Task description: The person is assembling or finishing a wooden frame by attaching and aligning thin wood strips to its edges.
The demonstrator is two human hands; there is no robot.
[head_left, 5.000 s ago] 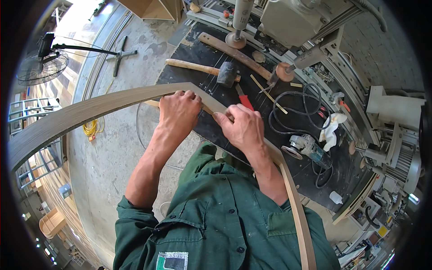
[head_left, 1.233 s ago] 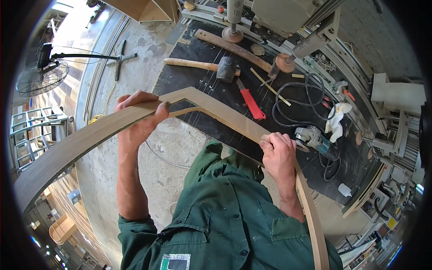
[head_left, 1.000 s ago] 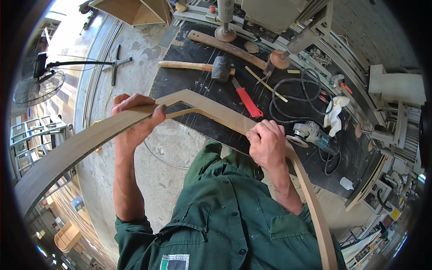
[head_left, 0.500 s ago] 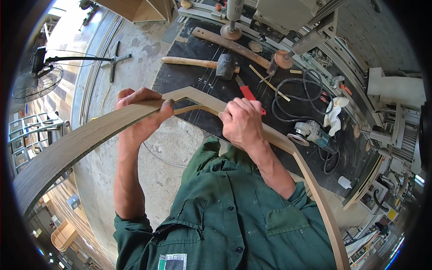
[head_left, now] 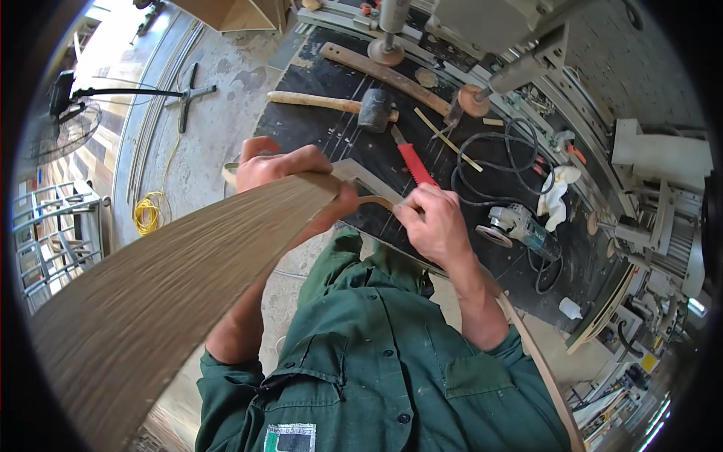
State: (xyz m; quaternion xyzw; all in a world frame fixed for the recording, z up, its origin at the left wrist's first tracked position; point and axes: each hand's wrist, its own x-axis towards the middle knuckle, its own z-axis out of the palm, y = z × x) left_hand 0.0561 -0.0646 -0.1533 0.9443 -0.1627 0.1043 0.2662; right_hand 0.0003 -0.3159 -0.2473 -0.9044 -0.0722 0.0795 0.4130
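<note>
Both my hands hold a long, bent wooden frame piece (head_left: 181,264) with brown wood grain. Its broad curved end sweeps up close at the lower left, and its thin end runs down past my right arm. My left hand (head_left: 290,169) is wrapped over the edge near the bend, thumb below. My right hand (head_left: 437,226) is closed round the narrower part farther right. Just beyond it, a red-handled blade (head_left: 414,160) lies on the black bench top (head_left: 320,71). Farther back rests a black-headed mallet (head_left: 374,111) with a wooden handle.
An angle grinder (head_left: 523,230) with a looped black cord lies to the right, near a white cloth (head_left: 559,194) and a small white bottle (head_left: 570,307). Round press feet (head_left: 473,100) hang over the bench's far side. A fan (head_left: 64,128) and yellow coiled cable (head_left: 148,215) are at left.
Both hands have shifted right with the wooden piece. Its broad left end has turned and come nearer, now looking much wider.
</note>
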